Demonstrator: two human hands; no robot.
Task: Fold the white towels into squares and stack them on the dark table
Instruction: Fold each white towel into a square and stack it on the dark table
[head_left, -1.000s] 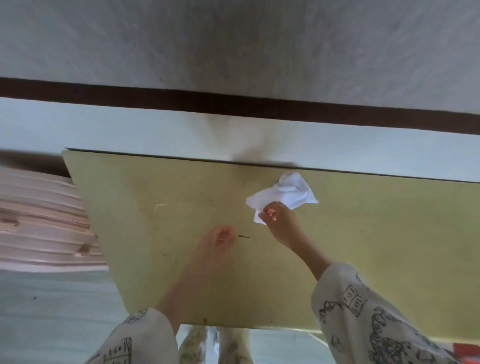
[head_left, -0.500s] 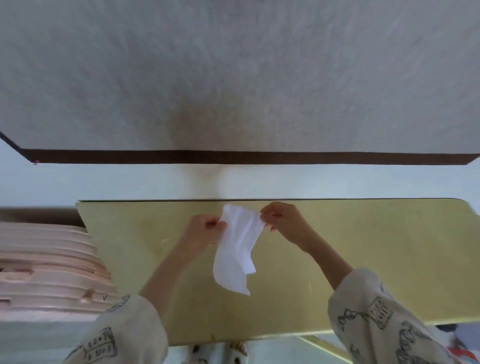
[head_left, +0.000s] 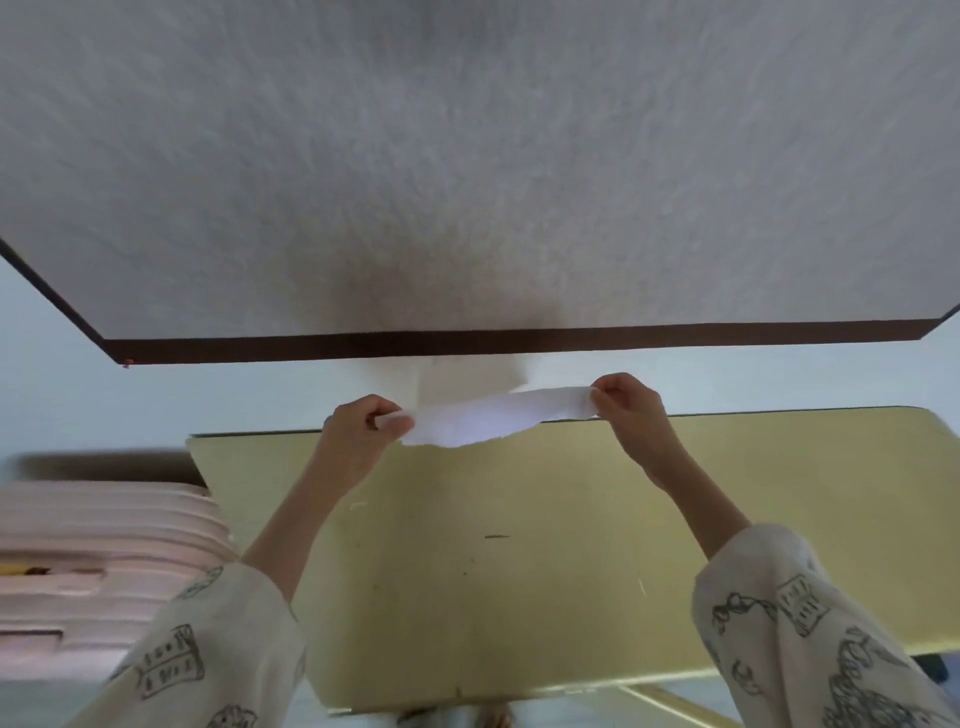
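Observation:
A white towel (head_left: 483, 418) is stretched out in the air between my two hands, above the far edge of a yellow-green table (head_left: 545, 545). My left hand (head_left: 363, 434) pinches the towel's left end. My right hand (head_left: 626, 410) pinches its right end, a little higher. The towel sags slightly in the middle and looks edge-on from here. No other towel and no dark table shows in this view.
A stack of pink slatted furniture (head_left: 98, 566) stands to the left of the table. Beyond the table a light floor strip meets a dark skirting (head_left: 519, 340) and a grey textured wall (head_left: 467, 156). The tabletop under my arms is bare.
My right hand lifted the crumpled towel off the table, my left hand took its other end, and both hands moved apart and up, pulling the towel from hanging down to stretched wide.

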